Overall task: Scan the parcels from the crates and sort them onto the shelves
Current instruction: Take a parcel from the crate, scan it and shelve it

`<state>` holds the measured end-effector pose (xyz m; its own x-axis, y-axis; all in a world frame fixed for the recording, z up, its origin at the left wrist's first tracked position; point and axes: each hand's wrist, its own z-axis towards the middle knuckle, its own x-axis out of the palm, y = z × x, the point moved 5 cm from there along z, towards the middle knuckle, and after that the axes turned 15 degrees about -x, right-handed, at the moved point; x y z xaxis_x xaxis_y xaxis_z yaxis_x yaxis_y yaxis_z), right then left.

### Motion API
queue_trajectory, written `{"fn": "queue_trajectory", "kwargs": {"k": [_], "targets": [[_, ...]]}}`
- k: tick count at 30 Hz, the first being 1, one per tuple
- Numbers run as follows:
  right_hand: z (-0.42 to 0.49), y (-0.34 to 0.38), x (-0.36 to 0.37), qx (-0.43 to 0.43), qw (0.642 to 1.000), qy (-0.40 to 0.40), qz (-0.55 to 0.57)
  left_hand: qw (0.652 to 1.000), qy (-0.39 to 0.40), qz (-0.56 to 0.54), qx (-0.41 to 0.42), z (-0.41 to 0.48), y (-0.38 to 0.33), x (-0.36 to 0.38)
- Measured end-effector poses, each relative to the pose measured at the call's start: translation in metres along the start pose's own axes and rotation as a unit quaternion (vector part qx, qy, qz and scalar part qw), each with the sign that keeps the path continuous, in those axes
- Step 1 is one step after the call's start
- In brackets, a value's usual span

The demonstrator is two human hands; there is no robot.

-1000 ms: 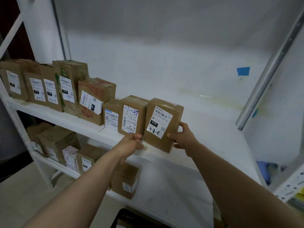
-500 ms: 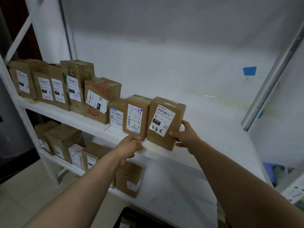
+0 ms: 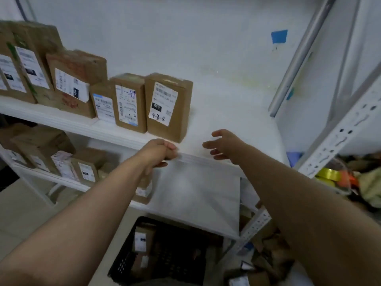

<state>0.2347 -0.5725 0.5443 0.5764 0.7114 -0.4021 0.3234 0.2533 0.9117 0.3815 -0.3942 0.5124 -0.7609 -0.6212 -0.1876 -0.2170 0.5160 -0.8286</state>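
On the upper shelf [image 3: 226, 112]: six labelled parcels [image 3: 76, 79] in one row, two hands off them.
Rightmost parcel [image 3: 168, 106], marked 4-3-8, stands upright against its neighbour. Right hand [image 3: 225, 144] hovers near it, fingers spread apart, holding nothing. Left hand [image 3: 158, 151] has its fingers curled together at the shelf's front edge. Below, one black crate [image 3: 123, 263] shows two boxes [image 3: 142, 238].

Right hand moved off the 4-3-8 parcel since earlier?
Yes. The right hand has let go of the brown cardboard parcel and pulled back toward the white shelf front edge.
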Motion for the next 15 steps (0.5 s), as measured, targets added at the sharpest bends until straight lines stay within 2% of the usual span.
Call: {"fn": "queue_trajectory", "kwargs": {"k": [8,15], "targets": [[-0.073,-0.096,-0.069,0.04,0.998,0.021,-0.032,0.992,0.03,0.115,-0.037,0.001,0.059,0.127],[-0.137,-0.215,-0.098,0.163,0.983,0.08,-0.033,0.974,0.054,0.201,-0.094,-0.018,0.151,0.228]]}}
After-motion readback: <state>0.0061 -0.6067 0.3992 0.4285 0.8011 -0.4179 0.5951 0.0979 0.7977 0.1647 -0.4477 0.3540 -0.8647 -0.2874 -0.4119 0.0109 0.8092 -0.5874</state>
